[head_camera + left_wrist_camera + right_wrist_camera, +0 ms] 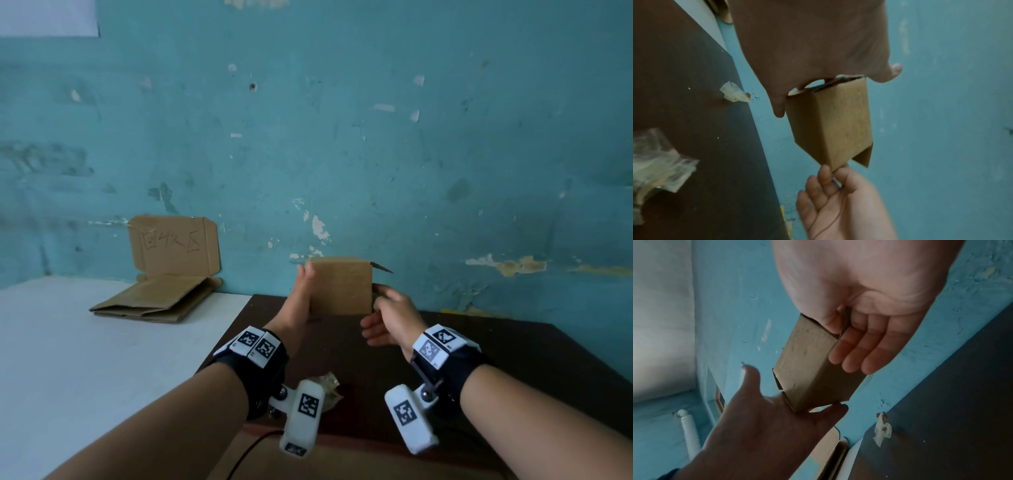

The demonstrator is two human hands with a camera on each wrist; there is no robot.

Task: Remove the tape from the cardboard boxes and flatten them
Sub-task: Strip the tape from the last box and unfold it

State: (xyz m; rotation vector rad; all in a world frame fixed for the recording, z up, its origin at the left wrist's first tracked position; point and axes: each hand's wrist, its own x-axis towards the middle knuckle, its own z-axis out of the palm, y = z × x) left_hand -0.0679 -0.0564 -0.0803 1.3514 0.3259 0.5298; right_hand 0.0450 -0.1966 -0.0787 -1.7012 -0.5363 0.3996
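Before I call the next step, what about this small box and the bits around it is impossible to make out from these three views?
- Small box: any tape left on it; far side hidden in head view, wrist views blurred.
- Right hand: its fingertip grip, behind the box in head view.
- Crumpled tape: partly covered by the left wrist camera.
- Flattened boxes: their count, too small.
- Left hand: fingers behind the box in head view.
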